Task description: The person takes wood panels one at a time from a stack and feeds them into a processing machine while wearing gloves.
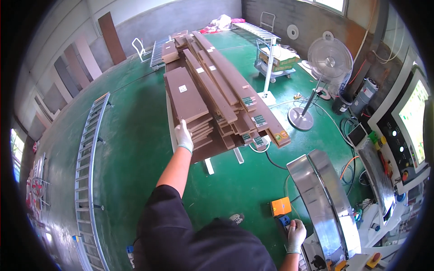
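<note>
Seemingly stiff, heavy boards (190,99): best held by long edges.
Left hand (184,136): at near corner, fingers' closure unclear.
Right hand (296,235): by blue part (284,220), closure unclear.

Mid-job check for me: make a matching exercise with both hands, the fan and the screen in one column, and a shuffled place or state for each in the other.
Column one:
1. Left hand
2. Right hand
3. Pedestal fan
4. Screen

Column two:
A. Standing on the green floor
B. At the near end of the brown boards
C. Lit, toward the picture's right edge
D. Close to the orange block

Pairs: 1-B, 2-D, 3-A, 4-C
</note>
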### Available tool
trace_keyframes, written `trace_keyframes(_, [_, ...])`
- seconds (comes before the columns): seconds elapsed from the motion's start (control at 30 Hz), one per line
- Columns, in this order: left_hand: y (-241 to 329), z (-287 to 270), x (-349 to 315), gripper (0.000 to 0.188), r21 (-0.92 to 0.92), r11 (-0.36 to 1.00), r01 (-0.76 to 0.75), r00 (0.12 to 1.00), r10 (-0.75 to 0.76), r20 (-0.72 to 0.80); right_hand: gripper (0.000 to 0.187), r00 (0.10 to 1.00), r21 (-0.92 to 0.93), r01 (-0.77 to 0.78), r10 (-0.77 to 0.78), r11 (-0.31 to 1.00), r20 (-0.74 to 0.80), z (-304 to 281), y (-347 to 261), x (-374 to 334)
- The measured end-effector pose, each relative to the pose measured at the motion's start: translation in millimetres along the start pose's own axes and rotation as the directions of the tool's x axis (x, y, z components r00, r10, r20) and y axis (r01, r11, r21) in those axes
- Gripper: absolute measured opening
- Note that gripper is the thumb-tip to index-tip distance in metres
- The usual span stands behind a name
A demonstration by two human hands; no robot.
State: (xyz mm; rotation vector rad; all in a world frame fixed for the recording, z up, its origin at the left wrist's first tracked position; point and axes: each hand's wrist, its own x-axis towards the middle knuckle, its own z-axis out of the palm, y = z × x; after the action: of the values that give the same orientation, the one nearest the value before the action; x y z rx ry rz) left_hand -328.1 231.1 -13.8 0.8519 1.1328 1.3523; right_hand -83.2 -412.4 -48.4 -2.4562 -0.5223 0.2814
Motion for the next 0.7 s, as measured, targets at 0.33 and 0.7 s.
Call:
trace_keyframes(0.33, [12, 12, -4, 0.033, -0.091, 0.965, 0.245, 0.969, -0.248, -0.024, 0.023, 0.999, 0.021, 0.009, -0.008, 1.0, -0.047, -9, -31, -1])
trace_keyframes(0.7, [36, 23, -219, 0.033, -0.117, 0.856, 0.503, 0.77, -0.383, 0.51, 0.053, 0.875, 0.767, -0.181, -0.256, 0.616, 0.411, 19, -191, 3])
